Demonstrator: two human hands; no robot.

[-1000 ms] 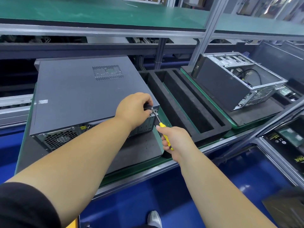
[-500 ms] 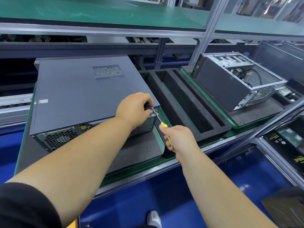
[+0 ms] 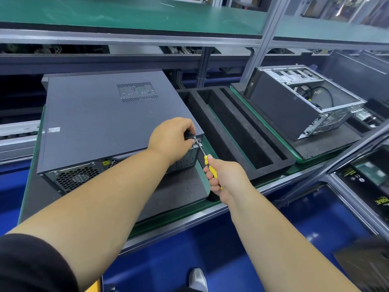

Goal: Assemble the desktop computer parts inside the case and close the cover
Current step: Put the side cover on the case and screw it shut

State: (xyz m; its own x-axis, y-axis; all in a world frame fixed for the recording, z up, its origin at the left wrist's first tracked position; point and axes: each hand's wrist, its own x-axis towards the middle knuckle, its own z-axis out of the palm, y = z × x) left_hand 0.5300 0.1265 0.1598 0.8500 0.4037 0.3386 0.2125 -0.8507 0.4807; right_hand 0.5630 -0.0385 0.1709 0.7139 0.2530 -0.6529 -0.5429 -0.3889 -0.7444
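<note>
Here, your right hand (image 3: pixel 226 175) has its fingers (image 3: pixel 210 178) curled tight round the yellow plastic handle of a slim steel-shafted screwdriver (image 3: pixel 211 169), its tip set at the near right corner of the dark grey metal desktop computer case (image 3: pixel 101 121). Your left hand (image 3: pixel 170 140) grips that same corner, fingers bent over the edge of the flat grey cover panel (image 3: pixel 94 114). The case lies on its side on black foam on the green-edged worktop (image 3: pixel 185 213), cover already on. Fastening looks like the last step; which screws remain cannot be seen. To the right, an open, uncovered silver-framed case (image 3: pixel 305 106) waits beyond an empty black foam tray (image 3: pixel 242 135).
</note>
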